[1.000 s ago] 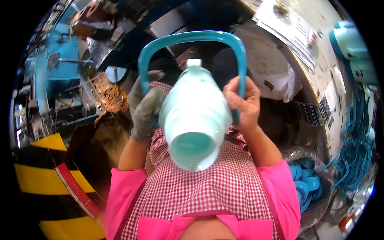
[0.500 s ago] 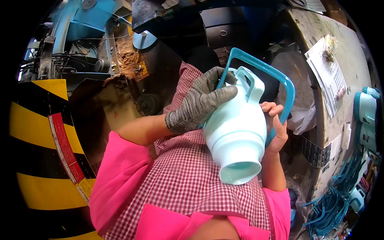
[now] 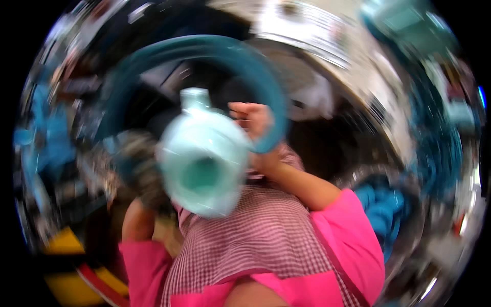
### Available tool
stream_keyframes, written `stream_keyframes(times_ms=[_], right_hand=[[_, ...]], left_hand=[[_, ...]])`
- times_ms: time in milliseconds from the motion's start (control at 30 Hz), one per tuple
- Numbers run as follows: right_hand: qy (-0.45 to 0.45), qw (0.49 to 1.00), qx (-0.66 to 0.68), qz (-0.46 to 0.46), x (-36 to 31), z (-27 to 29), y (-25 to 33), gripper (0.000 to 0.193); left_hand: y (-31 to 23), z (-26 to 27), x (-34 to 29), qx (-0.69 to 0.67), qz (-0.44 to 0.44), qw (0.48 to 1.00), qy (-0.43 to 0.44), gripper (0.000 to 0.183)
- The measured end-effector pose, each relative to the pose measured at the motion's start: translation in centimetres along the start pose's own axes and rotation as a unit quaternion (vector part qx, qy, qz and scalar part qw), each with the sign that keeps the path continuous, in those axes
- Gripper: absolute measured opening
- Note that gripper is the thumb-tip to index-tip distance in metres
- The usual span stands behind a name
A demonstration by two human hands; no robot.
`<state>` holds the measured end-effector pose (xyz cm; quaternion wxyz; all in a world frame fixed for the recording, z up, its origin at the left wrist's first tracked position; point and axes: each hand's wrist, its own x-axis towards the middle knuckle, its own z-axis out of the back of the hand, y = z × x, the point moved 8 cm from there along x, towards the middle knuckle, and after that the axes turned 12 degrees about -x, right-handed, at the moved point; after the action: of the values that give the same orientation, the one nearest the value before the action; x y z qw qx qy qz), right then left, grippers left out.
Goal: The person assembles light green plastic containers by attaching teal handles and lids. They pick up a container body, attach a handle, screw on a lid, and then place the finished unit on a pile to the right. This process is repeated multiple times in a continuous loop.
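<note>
A mint-green plastic jug body [image 3: 230, 138] with a round open mouth is held up before my chest, its mouth turned toward me. A spout-like piece sticks up at its far side. Over it arches a teal carrying handle [image 3: 204, 43]. My right hand [image 3: 253, 120], bare, has its fingers curled at the handle's right end, beside the jug. My left hand [image 3: 140, 163], in a grey knit glove, is at the jug's left side near the other end of the handle; motion smears its fingers.
A worktable [image 3: 317, 56] with printed sheets [image 3: 307, 30] stands ahead to the right. Teal handles [image 3: 437, 148] hang in a bunch along the right, with mint-green parts [image 3: 409, 23] above. Blue pieces [image 3: 381, 210] sit low beside my right arm. Yellow-and-black striped panel [image 3: 64, 243] at lower left.
My view has swung to the right. The jug has turned so its mouth faces me more, and the handle now arches over it. Both hands have stayed by the jug.
</note>
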<state>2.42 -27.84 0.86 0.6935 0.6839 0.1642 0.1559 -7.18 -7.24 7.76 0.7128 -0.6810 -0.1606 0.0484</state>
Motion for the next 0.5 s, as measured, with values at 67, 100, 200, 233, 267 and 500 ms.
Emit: stream_keyframes(times_ms=[67, 100, 200, 233, 267, 500], right_hand=[[-0.095, 0.978, 0.111, -0.146, 0.1, -0.4, -5.6, 0.044], [-0.094, 0.96, 0.093, -0.247, -0.7, -1.1, -8.2, 0.047], [-0.079, 0.912, 0.293, -0.277, -2.5, -1.9, -4.6, 0.047], [-0.101, 0.881, 0.382, -0.261, -2.3, -1.1, -3.5, 0.043], [-0.142, 0.843, 0.488, -0.177, -0.7, -0.1, -5.5, 0.037], [-0.325, 0.883, -0.16, 0.297, -2.9, 14.9, 11.8, 0.036]], left_hand=[[0.6, 3.5, 2.5, 0.085, -0.003, 0.996, -0.007, 0.036], [0.9, 5.5, 3.3, 0.12, 0.003, 0.993, -0.023, 0.036], [3.2, 10.5, 4.3, 0.206, 0.032, 0.978, -0.029, 0.035], [4.4, 11.7, 4.4, 0.232, 0.043, 0.971, -0.023, 0.035], [5.5, 12.2, 4.6, 0.256, 0.052, 0.965, -0.009, 0.035], [8.0, 13.2, 7.2, 0.463, -0.125, 0.869, 0.12, 0.036]])
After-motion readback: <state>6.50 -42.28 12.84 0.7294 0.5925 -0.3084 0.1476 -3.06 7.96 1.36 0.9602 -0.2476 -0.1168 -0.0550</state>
